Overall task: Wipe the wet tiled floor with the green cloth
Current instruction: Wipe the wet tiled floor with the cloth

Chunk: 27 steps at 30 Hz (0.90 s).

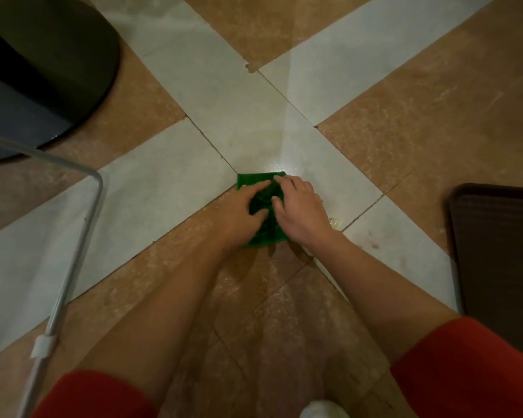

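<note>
A green cloth (pixel 252 180) lies bunched on the tiled floor (pixel 224 95) where white and brown tiles meet, in the middle of the head view. My left hand (pixel 242 211) lies on the cloth's left half with its fingers curled into the folds. My right hand (pixel 299 206) lies on the right half, fingers bent and gripping the fabric. Both hands cover most of the cloth. Wet shine shows on the white tile just beyond the cloth and a small puddle (pixel 332 221) sits right of my right wrist.
A dark round base (pixel 43 70) stands at the upper left. A bent metal tube (pixel 82 212) with a white clip runs down the left side. A dark brown mat (pixel 495 251) lies at the right edge. My red sleeves fill the bottom corners.
</note>
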{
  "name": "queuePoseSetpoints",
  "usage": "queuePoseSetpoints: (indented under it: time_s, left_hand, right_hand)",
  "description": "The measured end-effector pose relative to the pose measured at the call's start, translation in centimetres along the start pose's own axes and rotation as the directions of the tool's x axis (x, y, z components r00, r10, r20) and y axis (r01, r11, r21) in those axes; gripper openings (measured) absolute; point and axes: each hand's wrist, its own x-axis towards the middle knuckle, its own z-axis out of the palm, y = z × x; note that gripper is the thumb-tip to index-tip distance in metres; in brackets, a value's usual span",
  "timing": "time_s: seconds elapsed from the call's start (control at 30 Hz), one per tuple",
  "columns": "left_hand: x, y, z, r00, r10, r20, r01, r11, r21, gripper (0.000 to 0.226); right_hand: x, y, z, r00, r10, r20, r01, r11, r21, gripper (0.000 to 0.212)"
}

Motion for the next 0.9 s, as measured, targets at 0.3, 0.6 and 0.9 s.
queuePoseSetpoints:
  time_s: [0.3, 0.6, 0.9]
  left_hand:
    - [-3.1, -3.6, -2.9, 0.944, -0.178, -0.277, 0.167, 0.984, -0.062, 0.048]
    - [-2.6, -3.0, -0.5, 0.964, -0.166, -0.208, 0.131, 0.976, -0.174, 0.047]
    - [-2.6, -1.1, 0.7, 0.974, -0.117, -0.192, 0.102, 0.991, -0.090, 0.044]
  right_hand:
    - [-0.2, -3.3, 5.8, 0.985, -0.106, 0.135, 0.133, 0.968, -0.213, 0.056]
    - [-3.7, 1.5, 4.3, 0.944, -0.305, 0.126, 0.330, 0.880, -0.341, 0.058]
    - [-3.7, 3.2, 4.9, 0.948, -0.249, 0.199, 0.305, 0.891, -0.336, 0.067]
